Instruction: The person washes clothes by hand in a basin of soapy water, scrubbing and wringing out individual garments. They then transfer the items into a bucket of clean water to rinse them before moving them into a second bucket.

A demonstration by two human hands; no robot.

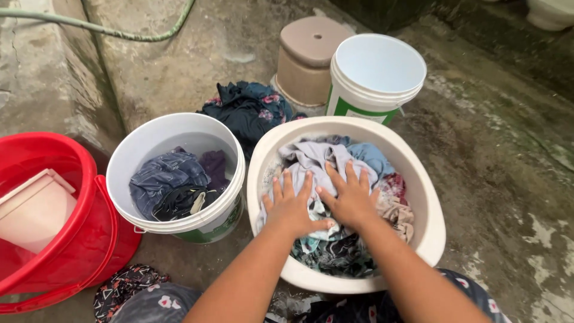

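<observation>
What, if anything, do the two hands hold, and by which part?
Nothing is gripped: the left hand and right hand press flat, fingers spread, on top of the wet clothes in the cream basin.

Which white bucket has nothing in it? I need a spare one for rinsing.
The white bucket with the green band, behind the cream basin, shows a bare inside; the other white bucket, left of the basin, holds dark clothes.

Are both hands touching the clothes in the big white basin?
Touching. The head view shows the left hand and the right hand pressed flat, fingers spread, on the heap of clothes inside the basin, with no gap under either palm.
</observation>
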